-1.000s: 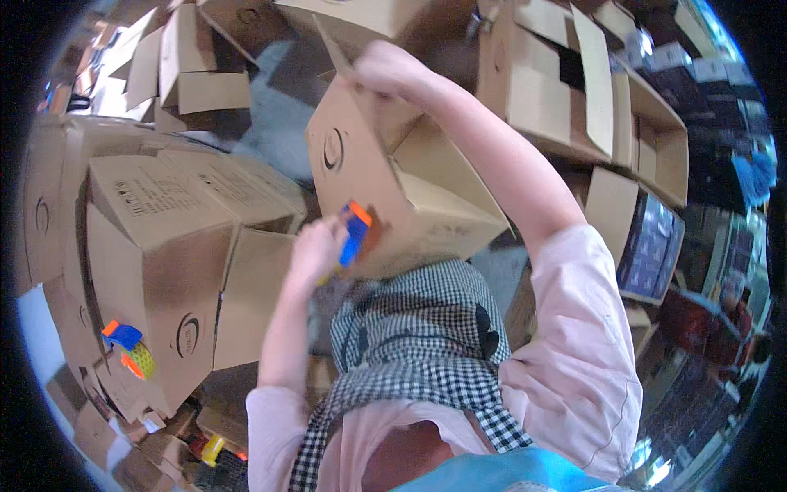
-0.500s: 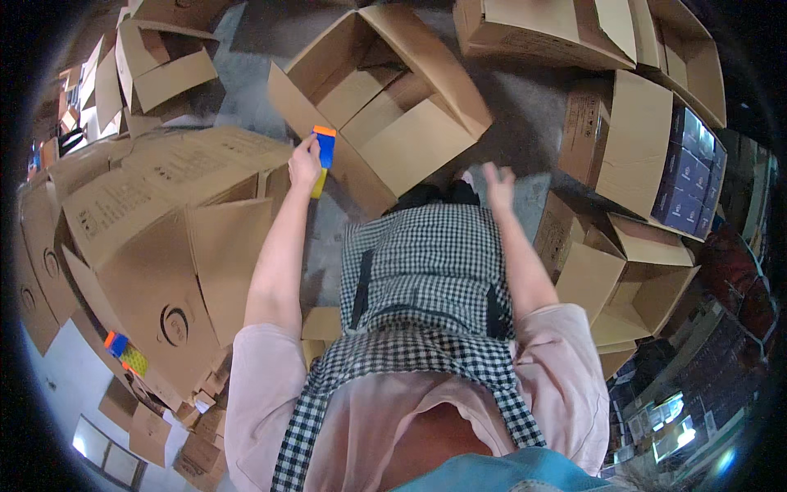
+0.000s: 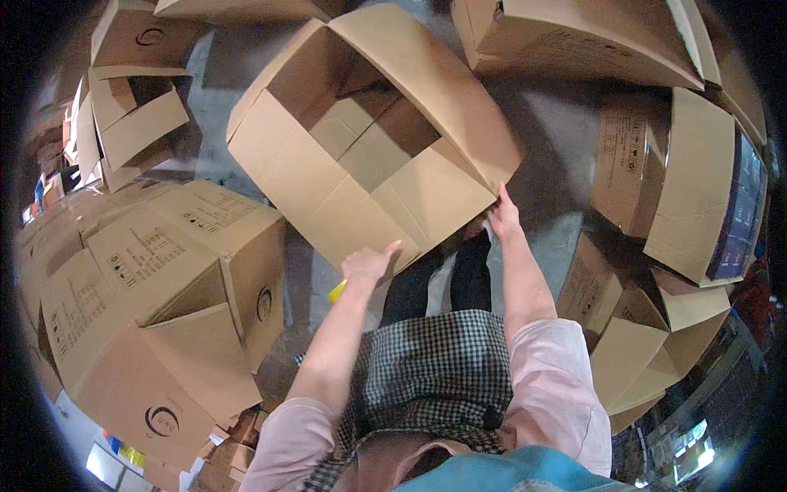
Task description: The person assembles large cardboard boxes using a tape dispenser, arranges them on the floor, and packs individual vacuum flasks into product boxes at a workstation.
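A large cardboard box point(image 3: 307, 176) with its top flaps spread lies tilted on the floor in front of me. My right hand point(image 3: 506, 220) pinches the box's near right corner. My left hand point(image 3: 369, 264) is closed at the edge of the near left flap, its thumb laid against the cardboard. From beneath that hand sticks out a yellow piece of the tape dispenser point(image 3: 336, 290); the flap and my hand hide the rest.
Closed cardboard boxes point(image 3: 184, 225) stand at the left, a smaller open box point(image 3: 143, 123) behind them. On the right, one open carton point(image 3: 693, 184) holds dark blue packages, with another open carton point(image 3: 631, 344) nearer me. A big box point(image 3: 582, 41) stands at the far right.
My left hand has moved from beside the box to its near flap. My right hand, loose in the air before, now grips the corner. The box appears nearer and the view has shifted.
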Tool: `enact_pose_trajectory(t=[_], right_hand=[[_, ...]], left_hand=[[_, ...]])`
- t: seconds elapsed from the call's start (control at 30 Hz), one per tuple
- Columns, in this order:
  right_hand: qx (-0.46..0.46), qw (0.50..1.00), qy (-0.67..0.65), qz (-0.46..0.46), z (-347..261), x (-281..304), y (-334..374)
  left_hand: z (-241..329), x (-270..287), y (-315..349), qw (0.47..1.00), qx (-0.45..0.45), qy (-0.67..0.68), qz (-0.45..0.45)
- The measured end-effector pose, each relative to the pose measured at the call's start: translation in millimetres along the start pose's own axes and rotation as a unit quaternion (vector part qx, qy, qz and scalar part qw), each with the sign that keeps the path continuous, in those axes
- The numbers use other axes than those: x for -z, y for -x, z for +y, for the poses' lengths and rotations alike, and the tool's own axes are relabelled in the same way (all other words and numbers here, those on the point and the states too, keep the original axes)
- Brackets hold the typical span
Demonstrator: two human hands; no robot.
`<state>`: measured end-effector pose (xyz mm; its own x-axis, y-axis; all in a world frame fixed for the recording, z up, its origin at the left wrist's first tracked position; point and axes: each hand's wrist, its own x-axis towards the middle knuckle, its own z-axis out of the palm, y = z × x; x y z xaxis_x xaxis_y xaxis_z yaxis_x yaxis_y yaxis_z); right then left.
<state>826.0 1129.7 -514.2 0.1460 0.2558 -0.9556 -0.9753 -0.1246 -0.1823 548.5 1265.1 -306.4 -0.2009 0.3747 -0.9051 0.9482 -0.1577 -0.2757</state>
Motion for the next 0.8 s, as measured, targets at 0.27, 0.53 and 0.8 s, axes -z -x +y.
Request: enact_pose_trajectory(t=[0.27,0.53,0.8], right_hand=[[0.208,0.972,0.091,0.061,85,-60,133],[0.259,0.884,0.386,0.038,123,-21,392],[0.536,0.773,0.338,0.020,22,-84,573]], left_hand=[[-34,-9,-40,0.998,0.055,-0.008,-0.005],[-147,8,104,0.996,0.034,-0.036,0.072],[-263,119,263,0.990,-0.122,-0.047,0.059]])
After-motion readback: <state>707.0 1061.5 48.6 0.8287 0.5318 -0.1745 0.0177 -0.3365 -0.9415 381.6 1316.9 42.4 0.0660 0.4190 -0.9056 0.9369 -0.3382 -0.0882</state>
